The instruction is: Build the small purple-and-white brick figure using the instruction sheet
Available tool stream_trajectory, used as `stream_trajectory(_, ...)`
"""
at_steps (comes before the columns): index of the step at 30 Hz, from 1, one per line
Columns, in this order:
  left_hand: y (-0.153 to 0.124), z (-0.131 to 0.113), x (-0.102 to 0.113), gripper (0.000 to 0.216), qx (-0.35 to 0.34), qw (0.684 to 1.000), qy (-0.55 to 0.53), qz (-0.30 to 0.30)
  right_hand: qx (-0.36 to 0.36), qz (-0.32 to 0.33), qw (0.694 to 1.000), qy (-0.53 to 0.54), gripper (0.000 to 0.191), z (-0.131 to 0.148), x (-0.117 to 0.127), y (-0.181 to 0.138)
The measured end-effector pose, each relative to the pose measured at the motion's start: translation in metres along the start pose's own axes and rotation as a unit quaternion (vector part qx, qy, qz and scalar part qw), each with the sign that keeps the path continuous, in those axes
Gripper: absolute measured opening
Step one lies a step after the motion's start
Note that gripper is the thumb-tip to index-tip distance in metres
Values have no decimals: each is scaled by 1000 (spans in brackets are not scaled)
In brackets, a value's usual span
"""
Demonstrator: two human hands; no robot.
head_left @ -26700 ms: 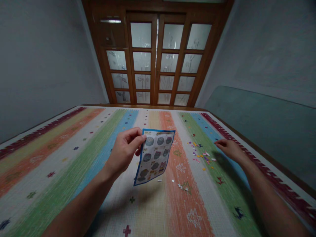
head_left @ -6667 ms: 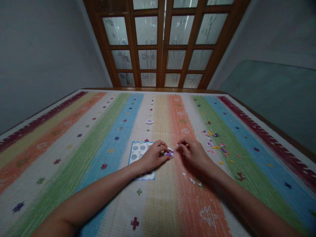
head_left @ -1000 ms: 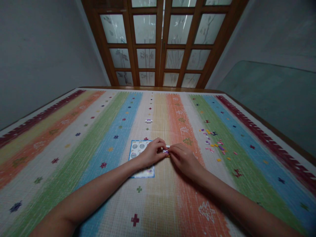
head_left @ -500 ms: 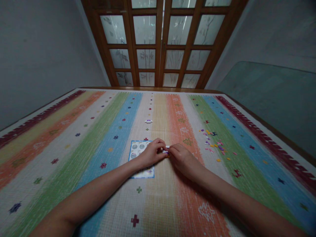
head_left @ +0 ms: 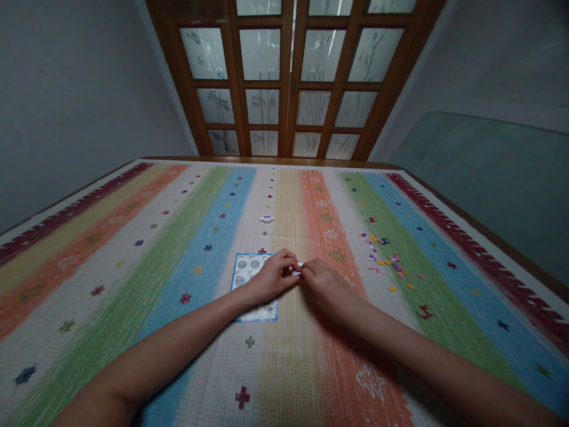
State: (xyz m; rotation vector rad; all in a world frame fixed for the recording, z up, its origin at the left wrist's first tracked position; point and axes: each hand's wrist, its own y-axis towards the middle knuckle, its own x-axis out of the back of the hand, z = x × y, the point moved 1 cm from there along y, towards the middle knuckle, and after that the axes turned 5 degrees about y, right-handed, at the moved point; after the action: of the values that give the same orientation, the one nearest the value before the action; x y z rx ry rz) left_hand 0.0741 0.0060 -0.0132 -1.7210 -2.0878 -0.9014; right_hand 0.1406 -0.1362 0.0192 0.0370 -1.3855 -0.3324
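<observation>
My left hand and my right hand meet at the middle of the table, fingers closed from both sides on a small assembly of toy building bricks. White, purple and a bit of orange show on it; the fingers cover most of the rest. Under my left hand and wrist lies a printed instruction sheet with a blue border and round grey pictures, partly hidden. Farther off stands a small white and purple brick piece, apart from both hands.
Loose small bricks in yellow, pink, purple and white lie scattered to the right of my right hand. A striped cloth covers the table. Beyond its far edge is a wooden door with glass panes; a greenish panel leans at the right.
Both hands stay in nearly the same place on the brick assembly, with my right fingers shifted very slightly. The view has moved a touch; the loose bricks lie as before.
</observation>
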Motion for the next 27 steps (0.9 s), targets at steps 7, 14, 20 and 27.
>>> stream_trajectory(7,0,-2,0,3,6,1000,-3,-1,25,-5,1000,8,31,-4,-1,-5)
stream_trajectory(14,0,-2,0,4,8,1000,-1,-2,73,-65,994,51,27,-10,-5,-12)
stream_trajectory(20,-1,-1,1,4,3,1000,1,0,63,-39,997,37,23,-8,-4,-10)
stream_trajectory(27,-1,0,0,4,3,1000,3,-1,79,1,997,2,24,-8,-2,-6)
